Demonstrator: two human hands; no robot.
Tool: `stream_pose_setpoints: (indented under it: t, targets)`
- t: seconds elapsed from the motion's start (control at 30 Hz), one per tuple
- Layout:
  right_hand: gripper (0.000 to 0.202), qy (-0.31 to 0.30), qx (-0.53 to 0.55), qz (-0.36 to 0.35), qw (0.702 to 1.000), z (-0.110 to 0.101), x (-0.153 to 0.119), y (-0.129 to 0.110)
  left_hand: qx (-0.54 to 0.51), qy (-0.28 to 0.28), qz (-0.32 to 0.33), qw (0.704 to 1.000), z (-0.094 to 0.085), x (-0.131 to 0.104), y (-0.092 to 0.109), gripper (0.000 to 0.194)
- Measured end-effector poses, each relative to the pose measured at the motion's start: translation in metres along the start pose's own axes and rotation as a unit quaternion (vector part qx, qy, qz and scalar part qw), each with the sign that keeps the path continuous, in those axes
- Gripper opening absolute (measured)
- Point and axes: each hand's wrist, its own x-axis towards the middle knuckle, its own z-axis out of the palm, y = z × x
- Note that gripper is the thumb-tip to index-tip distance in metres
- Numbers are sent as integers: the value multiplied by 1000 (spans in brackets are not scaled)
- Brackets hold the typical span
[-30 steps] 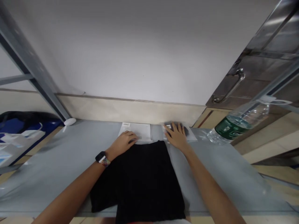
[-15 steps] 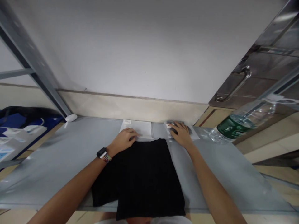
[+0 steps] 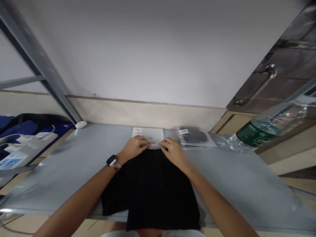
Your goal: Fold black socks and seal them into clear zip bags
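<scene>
Black shorts (image 3: 158,191) lie flat on the grey tabletop (image 3: 81,164), legs toward me and hanging slightly past the front edge. At the waistband's left part, my left hand (image 3: 134,147) is closed, thumb and fingertips pinching the fabric edge. My right hand (image 3: 172,151) pinches the same edge a short way to the right. Just beyond the fingertips lies a flat white plastic packet (image 3: 153,133) with a barcode label. To the right of my right hand is a clear bag (image 3: 195,136) holding something dark folded inside, also labelled.
A water bottle (image 3: 259,133) with a green label lies tilted at the right. Metal frame posts (image 3: 49,82) rise at the left, by a small white round object (image 3: 81,124). White power strips (image 3: 22,148) sit beyond the left edge. A wall (image 3: 158,59) closes off the back.
My right hand has moved left from the clear bag to the waistband of the shorts, uncovering the bag. My left hand stays at the waistband. The view has shifted slightly.
</scene>
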Motion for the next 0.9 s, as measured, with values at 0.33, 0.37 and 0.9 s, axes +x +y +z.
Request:
stream_pose_setpoints:
  t: [0.33,0.37,0.9]
  targets:
    - [17,14,19,39,999,15,-7,11,-89,11,-47,995,7,3,-17,24]
    - [18,16,14,39,999,16,-7,11,-93,18,-51,994,6,3,-18,25]
    - [20,44,-87,0,995,10,-5,0,-91,30,-44,994,1,5,-7,18]
